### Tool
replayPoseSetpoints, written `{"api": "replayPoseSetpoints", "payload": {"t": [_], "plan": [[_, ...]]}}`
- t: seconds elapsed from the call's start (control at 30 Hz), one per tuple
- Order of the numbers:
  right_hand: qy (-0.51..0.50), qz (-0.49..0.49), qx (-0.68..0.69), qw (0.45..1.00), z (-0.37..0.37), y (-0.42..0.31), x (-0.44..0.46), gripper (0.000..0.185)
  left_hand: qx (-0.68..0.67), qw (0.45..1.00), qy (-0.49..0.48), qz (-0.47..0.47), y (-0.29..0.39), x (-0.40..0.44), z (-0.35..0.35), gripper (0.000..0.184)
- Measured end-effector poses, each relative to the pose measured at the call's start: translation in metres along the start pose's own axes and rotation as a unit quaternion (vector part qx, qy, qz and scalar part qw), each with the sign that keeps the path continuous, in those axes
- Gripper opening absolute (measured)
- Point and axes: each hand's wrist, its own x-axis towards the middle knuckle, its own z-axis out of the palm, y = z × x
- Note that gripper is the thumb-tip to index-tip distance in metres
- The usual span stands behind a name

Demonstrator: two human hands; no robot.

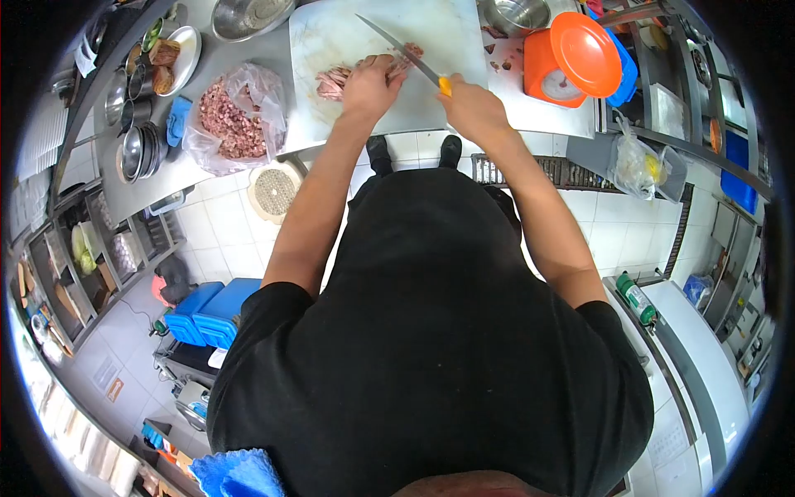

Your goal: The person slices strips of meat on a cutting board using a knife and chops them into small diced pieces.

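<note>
My right hand (474, 109) is wrapped round the yellow handle of a kitchen knife (403, 52). Its long blade points up and to the left across the white cutting board (451, 25). On the board, my left hand (372, 85) has its fingers curled over a piece of meat, just left of the blade. Strips of pale pink meat (333, 84) lie beside the left hand, and small cut bits (413, 50) sit at the blade's far side. What lies under the left fingers is mostly hidden.
Left of the board stands a clear plastic bag of chopped meat (230, 124), near a blue cloth (178, 120) and stacked metal bowls (142, 153). A metal basin (251, 16) is behind. To the right is an orange scale (553, 79) with a round pan (585, 55).
</note>
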Motion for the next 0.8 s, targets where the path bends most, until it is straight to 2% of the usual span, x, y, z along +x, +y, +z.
{"api": "replayPoseSetpoints", "payload": {"t": [0.1, 0.43, 0.53, 0.63, 0.8], "plan": [[-0.008, 0.008, -0.016, 1.0, -0.003, 0.009, -0.028, 0.036, 0.003, 0.999, -0.044, -0.01, 0.006, 0.0, -0.009, 0.036], [0.014, -0.002, -0.033, 0.999, 0.025, 0.034, -0.07, 0.036, 0.0, 1.0, -0.01, 0.014, -0.001, 0.005, 0.007, 0.025], [-0.021, 0.019, -0.016, 0.999, 0.031, 0.024, -0.054, 0.033, 0.004, 1.0, -0.005, 0.025, -0.003, 0.004, 0.008, 0.023], [-0.007, 0.005, 0.013, 1.0, 0.054, 0.023, -0.019, 0.033, 0.013, 1.0, -0.006, 0.025, 0.001, 0.004, 0.005, 0.023], [0.009, -0.019, 0.02, 1.0, 0.051, 0.003, 0.027, 0.033, 0.009, 1.0, -0.005, 0.001, 0.006, 0.002, 0.002, 0.026]]}}
